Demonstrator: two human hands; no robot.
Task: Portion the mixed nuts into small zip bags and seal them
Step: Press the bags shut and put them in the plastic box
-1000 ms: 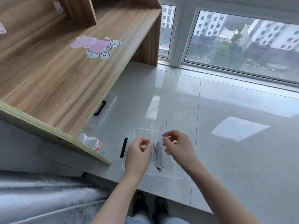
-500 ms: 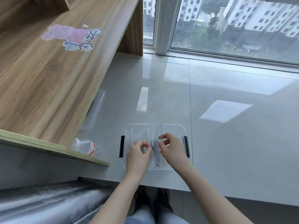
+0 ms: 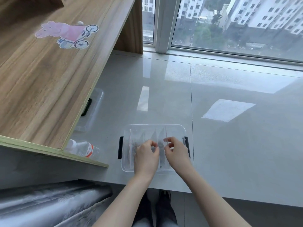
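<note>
Holding: both hands work over a clear box [image 3: 154, 128] in the lower middle of the frame, and between them they hold a small zip bag [image 3: 161, 145] with a red line.
Left hand [image 3: 146, 157]: fingers are curled and pinch one side of the bag, just left of its middle.
Right hand [image 3: 176, 153]: thumb and fingers pinch the other side of the bag, near the red line; the two hands are very close, almost touching.
Bag: it stands up over the box, and its mouth seems to be pulled apart; I cannot tell if it is fully open. It looks empty.
Other bags: more flat bags [image 3: 132, 145] with red lines lie in the box, left of the hands. How many, I cannot count.
Nuts: no nuts show anywhere in the frame, neither in the box nor in the held bag.
Second box [image 3: 94, 110]: clear, with a black handle, at middle left, half hidden under the wooden desk [image 3: 49, 79]; its content is not visible.
Bottle [image 3: 83, 149]: lies at lower left, beside the desk edge, apart from the box.
Progress: I judge the task is near its start. No filled or sealed bag is visible. Left to do: open the bag, fill it with nuts, press the zip, then repeat for the others.
</note>
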